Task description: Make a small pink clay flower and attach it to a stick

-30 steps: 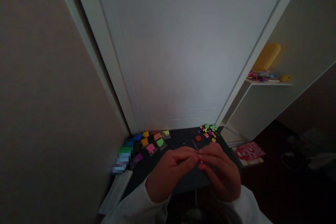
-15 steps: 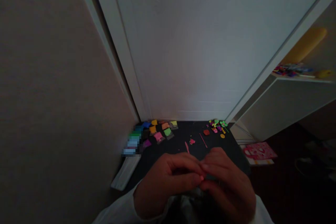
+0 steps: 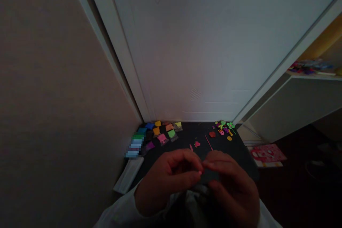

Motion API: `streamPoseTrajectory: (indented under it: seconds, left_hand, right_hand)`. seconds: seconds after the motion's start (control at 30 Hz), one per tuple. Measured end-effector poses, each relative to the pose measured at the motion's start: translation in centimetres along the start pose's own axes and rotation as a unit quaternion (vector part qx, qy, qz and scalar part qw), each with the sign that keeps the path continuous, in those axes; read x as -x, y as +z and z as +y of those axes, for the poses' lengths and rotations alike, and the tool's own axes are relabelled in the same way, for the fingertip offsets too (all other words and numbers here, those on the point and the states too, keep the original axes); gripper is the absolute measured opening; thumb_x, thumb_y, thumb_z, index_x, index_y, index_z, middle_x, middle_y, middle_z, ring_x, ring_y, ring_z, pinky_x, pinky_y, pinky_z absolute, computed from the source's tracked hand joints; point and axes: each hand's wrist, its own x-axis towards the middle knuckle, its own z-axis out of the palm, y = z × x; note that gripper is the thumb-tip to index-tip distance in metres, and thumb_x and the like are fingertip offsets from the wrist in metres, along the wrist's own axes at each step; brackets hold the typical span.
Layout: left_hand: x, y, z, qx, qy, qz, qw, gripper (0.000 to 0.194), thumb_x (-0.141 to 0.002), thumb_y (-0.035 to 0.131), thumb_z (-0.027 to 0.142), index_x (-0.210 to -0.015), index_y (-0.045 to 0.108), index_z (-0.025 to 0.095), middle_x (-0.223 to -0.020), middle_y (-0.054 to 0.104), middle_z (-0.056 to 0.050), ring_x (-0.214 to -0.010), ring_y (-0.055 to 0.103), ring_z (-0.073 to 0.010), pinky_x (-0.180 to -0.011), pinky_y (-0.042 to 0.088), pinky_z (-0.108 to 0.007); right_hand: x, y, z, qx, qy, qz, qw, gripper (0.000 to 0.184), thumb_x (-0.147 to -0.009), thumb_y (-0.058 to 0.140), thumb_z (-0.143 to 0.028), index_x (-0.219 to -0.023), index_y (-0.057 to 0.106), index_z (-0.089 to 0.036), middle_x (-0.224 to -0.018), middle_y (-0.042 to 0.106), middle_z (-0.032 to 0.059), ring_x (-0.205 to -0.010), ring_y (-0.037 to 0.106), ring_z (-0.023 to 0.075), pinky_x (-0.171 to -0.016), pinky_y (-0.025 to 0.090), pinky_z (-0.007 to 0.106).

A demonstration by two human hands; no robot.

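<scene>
My left hand point(image 3: 171, 180) pinches a small pink piece of modelling clay point(image 3: 200, 173) between thumb and fingertips. Beside it is my right hand point(image 3: 232, 187), its thumb and index finger apart, with the index fingertip up against the left fingertips. Just beyond the hands on the dark table point(image 3: 187, 133) lie a pink flower-shaped piece point(image 3: 197, 144), a thin pink stick point(image 3: 208, 142) and a pink knife-like tool point(image 3: 191, 147), partly covered by my left hand. A dark red lump point(image 3: 212, 134) rests farther back.
Several packets of coloured clay, among them a pink packet point(image 3: 162, 139) and a green packet point(image 3: 172, 134), lie at the table's left. Small colourful shapes point(image 3: 224, 128) cluster at the back right. A white panel point(image 3: 181, 50) rises behind; a pink printed package point(image 3: 268, 153) sits right of the table.
The view has swung and the hands have come lower, uncovering the flower-shaped piece and the tool. My right thumb has moved away from the pink clay, which stays in my left fingers.
</scene>
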Motion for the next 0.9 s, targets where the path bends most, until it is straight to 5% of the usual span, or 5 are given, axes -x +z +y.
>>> streamPoseTrajectory:
  seconds: [0.37, 0.63, 0.9]
  left_hand:
    - [-1.2, -0.6, -0.1, 0.058, -0.021, -0.029, 0.998, 0.01, -0.065, 0.058, 0.008, -0.068, 0.052, 0.015, -0.072, 0.053, 0.0, -0.07, 0.048, -0.0099, -0.066, 0.035, -0.024]
    - [-0.5, -1.3, -0.7, 0.018, -0.027, 0.021, 0.999, 0.005, -0.072, 0.053, 0.014, -0.072, 0.057, 0.016, -0.068, 0.052, 0.002, -0.067, 0.046, -0.0073, -0.061, 0.034, -0.018]
    - [-0.1, -1.1, -1.0, 0.025, -0.054, -0.03, 0.998, 0.007, -0.071, 0.053, 0.014, -0.069, 0.059, 0.016, -0.062, 0.051, 0.003, -0.061, 0.045, -0.0061, -0.058, 0.034, -0.018]
  right_hand:
    - [-0.5, 0.2, 0.8, -0.013, 0.054, 0.025, 0.998, 0.03, -0.069, 0.051, -0.005, -0.094, 0.051, -0.022, -0.087, 0.052, 0.0038, -0.083, 0.049, 0.0158, -0.071, 0.042, 0.031]
    - [0.2, 1.2, 0.9, -0.014, 0.076, 0.024, 0.997, 0.029, -0.069, 0.05, -0.007, -0.093, 0.051, -0.023, -0.088, 0.051, 0.004, -0.083, 0.049, 0.016, -0.07, 0.042, 0.03]
    - [1.1, 1.5, 0.7, -0.001, 0.072, 0.041, 0.997, 0.029, -0.068, 0.052, -0.007, -0.093, 0.051, -0.023, -0.085, 0.051, 0.0039, -0.081, 0.049, 0.0166, -0.068, 0.043, 0.032]
